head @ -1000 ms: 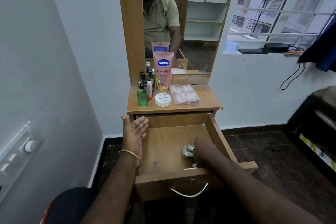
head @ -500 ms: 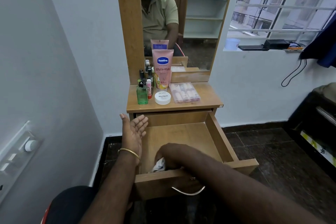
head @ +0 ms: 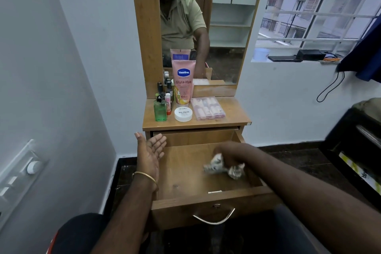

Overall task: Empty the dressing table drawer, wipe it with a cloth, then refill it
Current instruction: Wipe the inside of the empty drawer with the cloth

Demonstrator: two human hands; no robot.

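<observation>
Wiping: right hand [head: 225, 153] is gripping a crumpled cloth [head: 223, 168], fingers bunched around it, and pressing it onto the drawer floor right of center in the frame, a bit blurry.
Drawer: the drawer [head: 179, 179] is sitting pulled out in the lower middle, with only the cloth and a small white strip [head: 214, 192] lying near its front wall.
Left hand: left hand [head: 150, 151] is hanging over the drawer's left edge, palm turned sideways, fingers straight and relaxed, holding nothing; a gold bangle [head: 144, 175] is sitting on the wrist.
Tabletop: the stuff is standing on the dressing table top [head: 235, 116] in the middle of the frame: pink Vaseline tube [head: 183, 80], green bottle [head: 160, 109], white round jar [head: 183, 114], clear pink case [head: 207, 108], some small dark bottles [head: 165, 87] behind.
Mirror: the mirror [head: 226, 27] at upper center is showing the person's reflection.
</observation>
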